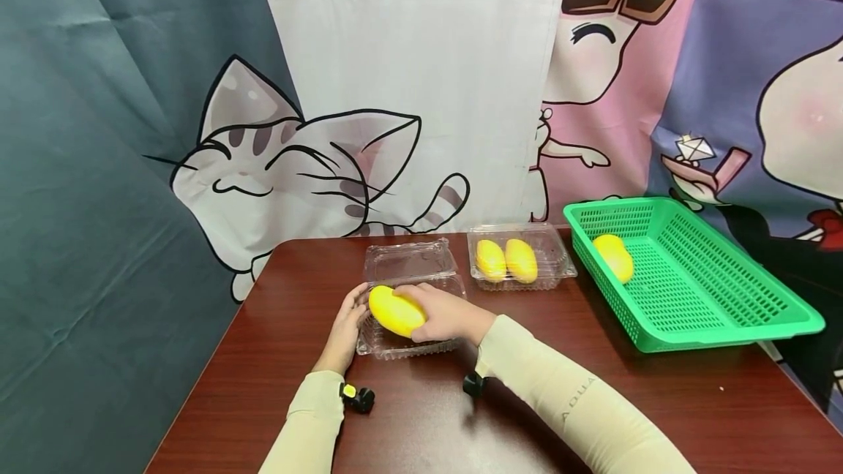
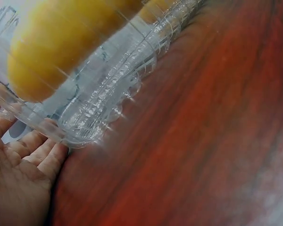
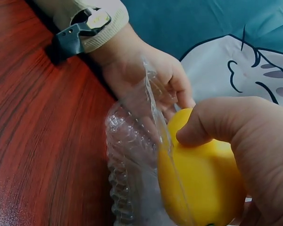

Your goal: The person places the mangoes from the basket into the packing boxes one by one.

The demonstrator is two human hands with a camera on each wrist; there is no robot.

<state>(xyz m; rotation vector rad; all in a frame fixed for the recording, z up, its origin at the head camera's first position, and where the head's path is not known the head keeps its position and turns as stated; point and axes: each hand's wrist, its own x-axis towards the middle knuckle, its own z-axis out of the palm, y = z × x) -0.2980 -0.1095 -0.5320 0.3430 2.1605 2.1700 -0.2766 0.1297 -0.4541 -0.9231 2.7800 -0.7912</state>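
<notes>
A yellow mango is held low over the base of a clear plastic box, near its left wall. The wrist views show this fruit through the transparent plastic; I cannot tell whether it touches the bottom of the box. The right hand has its fingers and thumb clamped on the mango, with the thumb pressed on the upper side. The left hand is at the left side of the same box. Its fingers are extended and touch the outer wall and the lower corner, without curling around anything. The lid of this box is folded back, at the far side.

Behind and to the right stands a second clear box, with 2 mangoes lying side by side in it. More to the right there is a green basket with perforated walls, and 1 mango lies inside, against its left wall. All these containers are on a reddish-brown table. The person wears pale sleeves, and a small black device sits at each wrist. Behind the table hangs a cloth printed with cartoon figures, including a smiling cat.
</notes>
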